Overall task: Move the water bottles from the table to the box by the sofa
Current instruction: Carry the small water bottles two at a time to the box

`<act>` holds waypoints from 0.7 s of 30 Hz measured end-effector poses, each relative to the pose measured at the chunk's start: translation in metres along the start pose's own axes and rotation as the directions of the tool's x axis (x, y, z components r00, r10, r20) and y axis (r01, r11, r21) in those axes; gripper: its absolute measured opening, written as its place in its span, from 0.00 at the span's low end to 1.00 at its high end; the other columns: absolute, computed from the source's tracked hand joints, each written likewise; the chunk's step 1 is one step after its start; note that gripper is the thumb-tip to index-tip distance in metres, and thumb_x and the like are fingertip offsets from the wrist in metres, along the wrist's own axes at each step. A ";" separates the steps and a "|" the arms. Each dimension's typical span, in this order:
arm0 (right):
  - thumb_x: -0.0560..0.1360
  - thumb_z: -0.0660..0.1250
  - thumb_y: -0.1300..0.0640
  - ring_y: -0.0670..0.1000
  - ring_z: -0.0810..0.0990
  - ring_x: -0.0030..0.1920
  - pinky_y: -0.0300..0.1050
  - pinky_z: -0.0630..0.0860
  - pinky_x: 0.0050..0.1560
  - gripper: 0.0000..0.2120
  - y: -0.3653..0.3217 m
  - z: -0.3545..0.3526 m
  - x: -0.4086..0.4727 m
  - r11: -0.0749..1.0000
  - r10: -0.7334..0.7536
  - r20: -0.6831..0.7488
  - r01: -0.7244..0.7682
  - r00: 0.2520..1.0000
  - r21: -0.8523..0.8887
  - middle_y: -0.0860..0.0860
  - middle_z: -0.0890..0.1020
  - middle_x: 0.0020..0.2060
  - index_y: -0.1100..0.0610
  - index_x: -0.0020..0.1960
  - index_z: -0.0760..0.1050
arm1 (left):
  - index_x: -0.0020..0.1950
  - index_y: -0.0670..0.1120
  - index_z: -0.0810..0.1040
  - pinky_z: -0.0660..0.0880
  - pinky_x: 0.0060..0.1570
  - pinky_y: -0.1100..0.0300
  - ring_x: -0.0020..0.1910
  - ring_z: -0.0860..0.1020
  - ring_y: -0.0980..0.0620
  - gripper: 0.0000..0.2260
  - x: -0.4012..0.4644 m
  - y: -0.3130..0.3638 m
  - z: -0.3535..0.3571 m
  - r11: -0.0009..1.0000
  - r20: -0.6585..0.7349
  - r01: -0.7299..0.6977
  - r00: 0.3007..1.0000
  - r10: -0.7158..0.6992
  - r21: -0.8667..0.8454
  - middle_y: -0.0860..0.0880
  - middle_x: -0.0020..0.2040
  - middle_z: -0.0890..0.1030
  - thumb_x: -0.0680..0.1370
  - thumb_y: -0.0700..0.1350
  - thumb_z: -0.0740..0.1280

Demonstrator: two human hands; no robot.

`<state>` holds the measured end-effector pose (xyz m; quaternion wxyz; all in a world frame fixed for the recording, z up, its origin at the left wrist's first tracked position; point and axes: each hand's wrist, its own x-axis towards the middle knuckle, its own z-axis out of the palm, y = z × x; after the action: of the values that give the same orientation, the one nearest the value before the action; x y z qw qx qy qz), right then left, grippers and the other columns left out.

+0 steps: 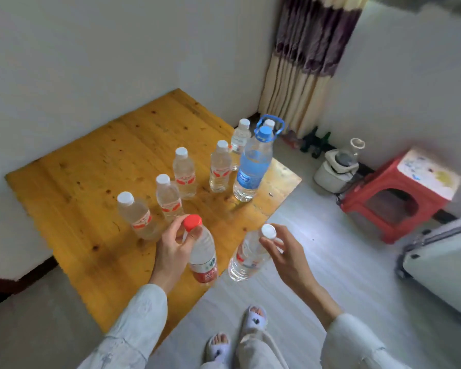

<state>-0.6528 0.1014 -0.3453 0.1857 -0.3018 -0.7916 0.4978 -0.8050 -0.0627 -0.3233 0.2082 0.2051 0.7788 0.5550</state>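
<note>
White walls [91,49] meet at a corner where a striped purple-and-cream curtain [304,62] hangs above a pale floor [330,249]; a red plastic stool [399,201] stands beside the right-hand wall.

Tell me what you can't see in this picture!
- Box and sofa: outside the head view.
- Rearmost bottle: mostly hidden behind the big blue-capped bottle.
- Label writing on the red-capped bottle in the left hand: too blurred.
- White case: cut off by the right edge.
</note>
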 end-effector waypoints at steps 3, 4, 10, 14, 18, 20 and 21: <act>0.69 0.65 0.46 0.46 0.77 0.47 0.47 0.76 0.55 0.09 0.016 -0.046 -0.037 1.000 0.014 -0.161 -0.016 0.987 -0.012 0.42 0.77 0.44 0.46 0.48 0.71 | 0.50 0.55 0.77 0.72 0.50 0.64 0.52 0.77 0.53 0.20 -0.009 0.017 0.047 0.997 0.164 -0.073 0.984 0.069 0.017 0.51 0.49 0.81 0.63 0.65 0.64; 0.69 0.65 0.46 0.46 0.77 0.47 0.46 0.76 0.56 0.11 0.022 -0.061 -0.051 1.000 0.024 -0.214 -0.027 0.976 -0.010 0.41 0.77 0.45 0.47 0.49 0.71 | 0.51 0.54 0.77 0.72 0.52 0.62 0.52 0.77 0.51 0.22 -0.015 0.022 0.064 0.995 0.222 -0.093 0.971 0.086 0.021 0.49 0.50 0.80 0.63 0.65 0.64; 0.68 0.66 0.45 0.42 0.77 0.47 0.34 0.73 0.54 0.08 0.063 -0.163 -0.154 0.993 0.116 -0.524 -0.116 0.844 0.033 0.41 0.78 0.45 0.41 0.46 0.70 | 0.46 0.62 0.74 0.73 0.56 0.52 0.52 0.78 0.45 0.16 -0.071 0.058 0.183 0.983 0.485 -0.182 0.860 0.160 -0.001 0.46 0.52 0.79 0.61 0.64 0.66; 0.66 0.66 0.41 0.45 0.78 0.48 0.32 0.72 0.53 0.10 0.089 -0.224 -0.231 0.979 0.200 -0.651 -0.179 0.732 0.100 0.41 0.79 0.45 0.41 0.46 0.71 | 0.47 0.61 0.73 0.72 0.59 0.52 0.53 0.78 0.46 0.16 -0.127 0.077 0.259 0.973 0.620 -0.229 0.760 0.196 -0.026 0.44 0.54 0.79 0.63 0.63 0.69; 0.65 0.63 0.37 0.42 0.76 0.50 0.38 0.73 0.54 0.13 0.121 -0.291 -0.316 0.961 0.257 -0.747 -0.243 0.613 0.130 0.42 0.78 0.47 0.41 0.46 0.72 | 0.48 0.59 0.75 0.73 0.54 0.56 0.52 0.79 0.45 0.15 -0.199 0.097 0.347 0.965 0.731 -0.254 0.647 0.217 -0.062 0.46 0.52 0.80 0.64 0.59 0.69; 0.65 0.62 0.36 0.41 0.76 0.50 0.38 0.71 0.53 0.13 0.135 -0.321 -0.360 0.950 0.282 -0.780 -0.276 0.558 0.146 0.44 0.78 0.48 0.40 0.46 0.71 | 0.48 0.57 0.75 0.72 0.51 0.60 0.51 0.79 0.51 0.12 -0.239 0.107 0.388 0.960 0.779 -0.262 0.580 0.237 -0.097 0.48 0.51 0.80 0.66 0.56 0.71; 0.65 0.62 0.36 0.42 0.75 0.50 0.38 0.71 0.52 0.14 0.142 -0.335 -0.380 0.945 0.287 -0.800 -0.291 0.526 0.148 0.46 0.78 0.49 0.40 0.47 0.71 | 0.47 0.57 0.75 0.71 0.51 0.62 0.50 0.78 0.57 0.13 -0.259 0.113 0.408 0.957 0.801 -0.264 0.544 0.250 -0.119 0.50 0.49 0.80 0.66 0.58 0.70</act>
<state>-0.1273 0.1219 -0.3242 0.4414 -0.6230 -0.5576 0.3259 -0.3548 0.1464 -0.3121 0.4542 0.5482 0.5641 0.4184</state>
